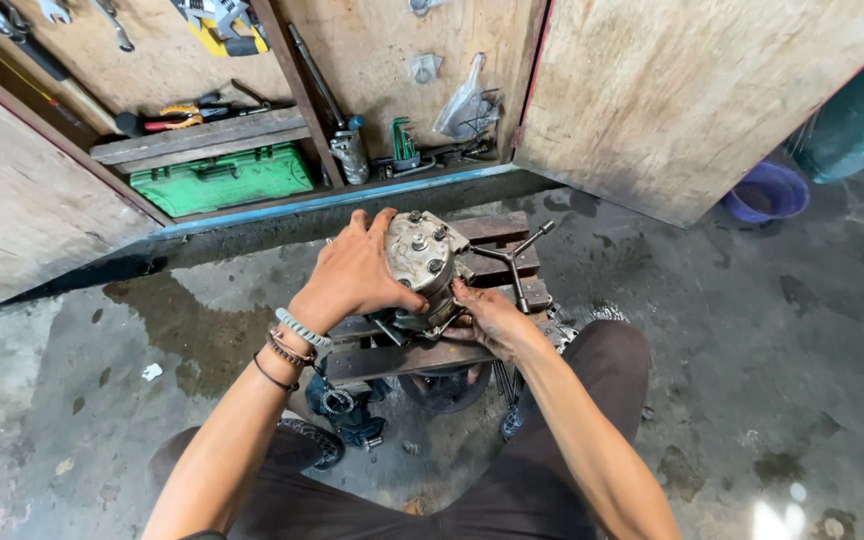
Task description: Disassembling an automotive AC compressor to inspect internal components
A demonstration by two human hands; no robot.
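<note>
A round grey metal machine part (420, 258) with bolts on its face stands on a low wooden stool (422, 355). My left hand (352, 272) wraps over its left side and top, fingers curled on the casing. My right hand (487, 315), greasy, grips the part's lower right side near a small bracket. A T-shaped metal wrench (515, 262) lies on the stool slats just right of the part, touching neither hand.
An open wooden cabinet at the back holds a green toolbox (222, 180), pliers (177, 115), hex keys (402, 140) and hanging wrenches. A purple bowl (767, 192) sits on the stained concrete floor at right. My knees flank the stool; rags and metal bits lie underneath.
</note>
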